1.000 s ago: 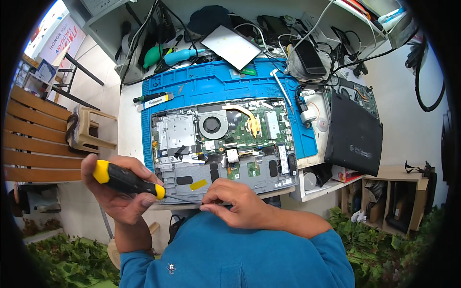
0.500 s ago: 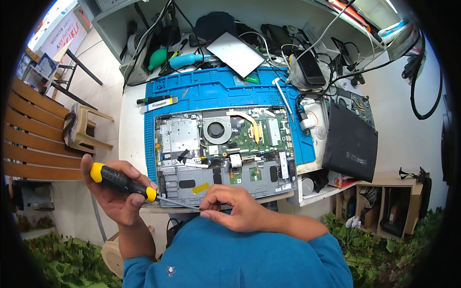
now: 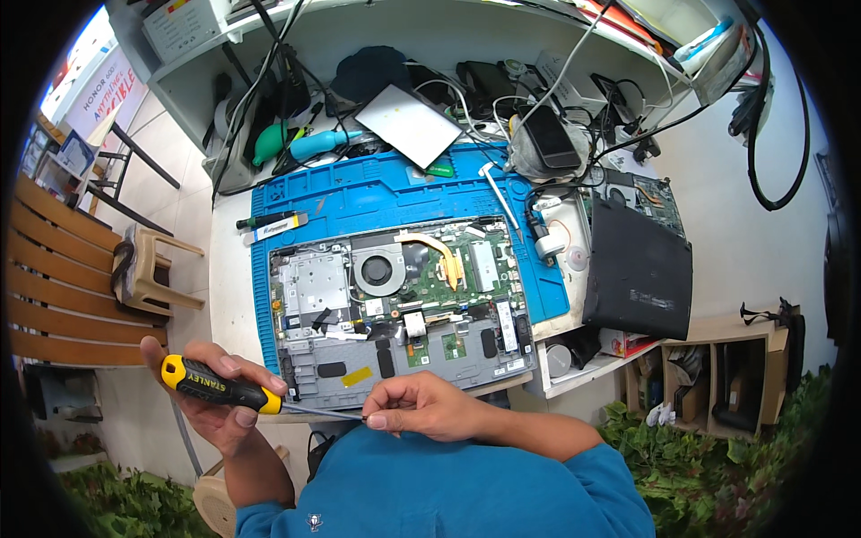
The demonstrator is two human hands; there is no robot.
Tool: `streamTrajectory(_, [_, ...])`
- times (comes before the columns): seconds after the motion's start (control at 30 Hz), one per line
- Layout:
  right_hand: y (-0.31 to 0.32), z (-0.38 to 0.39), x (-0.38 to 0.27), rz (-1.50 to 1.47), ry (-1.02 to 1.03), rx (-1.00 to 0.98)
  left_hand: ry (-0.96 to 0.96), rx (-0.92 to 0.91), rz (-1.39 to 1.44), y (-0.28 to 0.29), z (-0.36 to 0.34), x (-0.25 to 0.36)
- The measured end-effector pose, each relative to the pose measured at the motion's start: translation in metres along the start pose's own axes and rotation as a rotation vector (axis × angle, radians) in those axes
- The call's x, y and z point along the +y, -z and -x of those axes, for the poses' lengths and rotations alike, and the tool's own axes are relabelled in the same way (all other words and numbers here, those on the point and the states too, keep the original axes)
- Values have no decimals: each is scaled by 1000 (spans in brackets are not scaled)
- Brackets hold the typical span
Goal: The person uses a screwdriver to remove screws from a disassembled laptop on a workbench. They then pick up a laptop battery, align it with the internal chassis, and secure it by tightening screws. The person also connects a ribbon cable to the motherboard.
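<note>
My left hand is closed around the yellow-and-black handle of a screwdriver, whose thin shaft points right. At the shaft's tip, my right hand pinches with thumb and forefinger; anything tiny held there is too small to make out. Both hands are in front of the near edge of an opened laptop base. Inside it show a round fan, a copper heat pipe and a green circuit board. The laptop lies on a blue repair mat.
A black laptop panel leans at the table's right, beside another circuit board. A white-handled tool and a small driver lie on the mat. Cables, a phone and a green air blower crowd the back.
The view has shifted, so the bench appears moved left and slightly down. The screwdriver handle has turned a little in my left hand; my right fingers stay at its tip.
</note>
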State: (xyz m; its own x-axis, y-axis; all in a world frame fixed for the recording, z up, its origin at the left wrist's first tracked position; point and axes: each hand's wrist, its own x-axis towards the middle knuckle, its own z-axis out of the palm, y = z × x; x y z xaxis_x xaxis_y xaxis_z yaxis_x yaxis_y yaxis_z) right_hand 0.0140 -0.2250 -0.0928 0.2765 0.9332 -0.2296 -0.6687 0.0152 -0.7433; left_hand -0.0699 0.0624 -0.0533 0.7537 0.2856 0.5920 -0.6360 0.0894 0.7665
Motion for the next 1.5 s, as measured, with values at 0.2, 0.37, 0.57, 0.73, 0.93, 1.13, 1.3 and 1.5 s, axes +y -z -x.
streamTrajectory(0.2, [-7, 5, -9, 603, 311, 215, -3, 40, -97, -6, -3, -8])
streamTrajectory(0.37, [-4, 4, -8, 866, 546, 289, -51, -52, -244, -6, -5, -16])
streamTrajectory(0.57, [1, 6, -10, 1009, 676, 367, 10, -128, -272, -24, -12, -16])
streamTrajectory(0.73, [2, 9, -8, 1062, 705, 396, 7, -207, -321, -33, -21, -17])
streamTrajectory(0.93, [5, 11, -11, 1115, 776, 426, 10, -119, -303, -37, -20, -22])
streamTrajectory(1.13, [3, 15, -5, 1119, 842, 496, 73, 80, -317, -47, -19, -22])
streamTrajectory(1.3, [2, 14, -8, 1114, 926, 530, 71, 122, -408, -42, -23, -23])
streamTrajectory(1.5, [5, 25, -6, 1106, 910, 564, 112, 89, -412, -27, -24, -32])
